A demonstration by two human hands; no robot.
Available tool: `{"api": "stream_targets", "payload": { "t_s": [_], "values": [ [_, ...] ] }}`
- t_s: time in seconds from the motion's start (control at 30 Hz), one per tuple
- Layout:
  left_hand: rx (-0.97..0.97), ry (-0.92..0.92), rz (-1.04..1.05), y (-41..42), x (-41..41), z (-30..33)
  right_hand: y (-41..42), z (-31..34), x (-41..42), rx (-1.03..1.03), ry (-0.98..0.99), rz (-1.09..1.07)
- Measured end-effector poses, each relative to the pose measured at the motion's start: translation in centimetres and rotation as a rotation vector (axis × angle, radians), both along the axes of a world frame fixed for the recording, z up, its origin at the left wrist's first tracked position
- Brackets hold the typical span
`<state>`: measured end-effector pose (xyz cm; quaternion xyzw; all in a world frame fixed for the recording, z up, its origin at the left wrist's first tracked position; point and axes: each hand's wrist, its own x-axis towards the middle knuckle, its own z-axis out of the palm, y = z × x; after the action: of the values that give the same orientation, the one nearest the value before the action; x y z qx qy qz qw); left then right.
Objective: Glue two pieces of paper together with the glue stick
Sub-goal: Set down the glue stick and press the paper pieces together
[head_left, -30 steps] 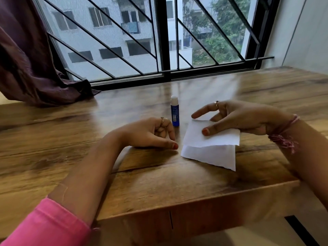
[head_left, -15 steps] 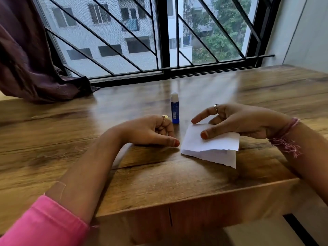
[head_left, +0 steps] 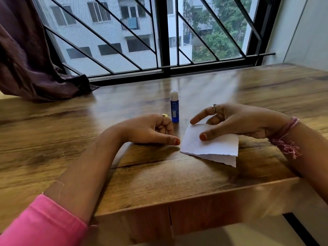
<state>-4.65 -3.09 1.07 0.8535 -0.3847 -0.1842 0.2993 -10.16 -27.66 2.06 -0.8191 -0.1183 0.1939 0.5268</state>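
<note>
A blue glue stick (head_left: pixel 174 110) with a white cap stands upright on the wooden table (head_left: pixel 159 183). Just right of it lies a white paper (head_left: pixel 216 146), and a second white sheet (head_left: pixel 229 159) peeks out under its near right corner. My right hand (head_left: pixel 237 121) pinches the top paper, thumb on its upper face, fingers behind its far edge, index finger stretched out. My left hand (head_left: pixel 147 129) rests on the table left of the paper, fingers loosely curled, holding nothing, its thumb tip close to the paper's left corner.
A dark purple curtain (head_left: pixel 26 68) drapes onto the table's far left. A window with black bars (head_left: pixel 159 41) runs along the far edge, and a white wall (head_left: pixel 305 32) closes the right side. The table's front edge lies near my forearms.
The view has shifted slightly. Both hands, the paper and the glue stick keep nearly the same places.
</note>
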Motion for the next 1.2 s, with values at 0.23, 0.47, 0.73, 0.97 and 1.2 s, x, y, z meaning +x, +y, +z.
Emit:
{"api": "stream_targets", "payload": {
  "t_s": [0.23, 0.47, 0.73, 0.97, 1.2],
  "values": [
    [-0.017, 0.004, -0.018, 0.01, -0.02, -0.02, -0.07, -0.01, 0.01, 0.005, -0.009, -0.007],
    [-0.014, 0.01, -0.018, 0.08, 0.13, -0.12, -0.12, -0.11, 0.07, 0.018, -0.005, -0.005],
    [-0.012, 0.009, -0.01, 0.03, 0.22, -0.13, -0.13, -0.13, 0.08, 0.018, -0.003, -0.003],
    [-0.013, 0.032, -0.01, 0.07, 0.27, -0.13, -0.17, -0.23, 0.15, 0.015, -0.007, 0.004],
    [-0.018, 0.038, -0.006, 0.09, 0.3, -0.24, -0.25, -0.23, 0.12, 0.026, -0.007, 0.012]
  ]
}}
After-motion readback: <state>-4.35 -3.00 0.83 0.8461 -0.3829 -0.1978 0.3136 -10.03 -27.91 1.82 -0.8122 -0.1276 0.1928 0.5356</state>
